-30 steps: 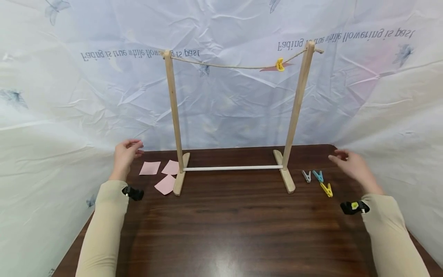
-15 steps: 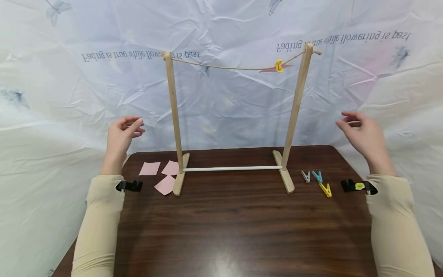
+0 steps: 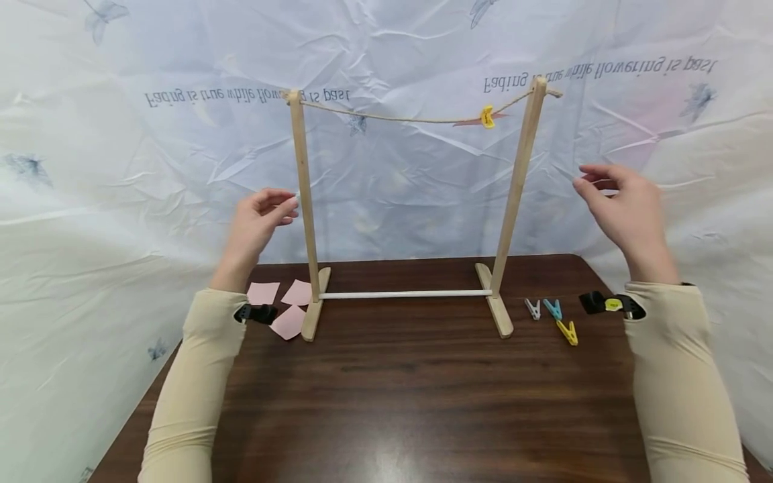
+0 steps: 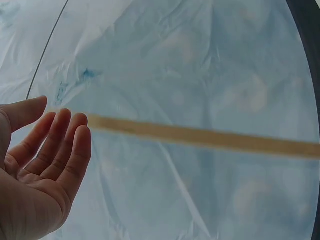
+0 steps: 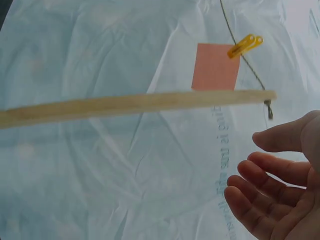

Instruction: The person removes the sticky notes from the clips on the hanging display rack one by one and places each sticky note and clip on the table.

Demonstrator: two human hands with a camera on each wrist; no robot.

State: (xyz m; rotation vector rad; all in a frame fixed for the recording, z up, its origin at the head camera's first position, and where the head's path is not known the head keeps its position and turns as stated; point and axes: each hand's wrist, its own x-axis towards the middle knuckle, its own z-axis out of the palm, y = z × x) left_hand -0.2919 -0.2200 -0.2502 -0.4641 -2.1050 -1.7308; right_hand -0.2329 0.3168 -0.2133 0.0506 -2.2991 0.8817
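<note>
My left hand (image 3: pixel 262 215) is raised beside the left post of a wooden stand (image 3: pixel 304 194), its fingers loosely bent and nothing between them. In the left wrist view the palm and gently curved fingers (image 4: pixel 72 155) show, thumb apart. To the right of the other post, my right hand (image 3: pixel 628 201) hangs in the air, also holding nothing. A string (image 3: pixel 392 119) sags between the post tops. Near its right end a yellow clothespin (image 3: pixel 487 117) clips a pink paper square (image 5: pixel 215 67) to it.
Pink paper squares (image 3: pixel 288 323) lie by the stand's left foot. Right of the stand, a white clothespin (image 3: pixel 533 308), a blue clothespin (image 3: pixel 553 309) and a yellow clothespin (image 3: pixel 568 333) rest on the brown table (image 3: pixel 386 389). A white bar (image 3: pixel 404 294) joins the feet. Printed sheeting (image 3: pixel 392 201) hangs behind.
Both hands have risen from near table level. Over the last half second the left hand has moved right toward the post, and the right hand has gone slightly up and left.
</note>
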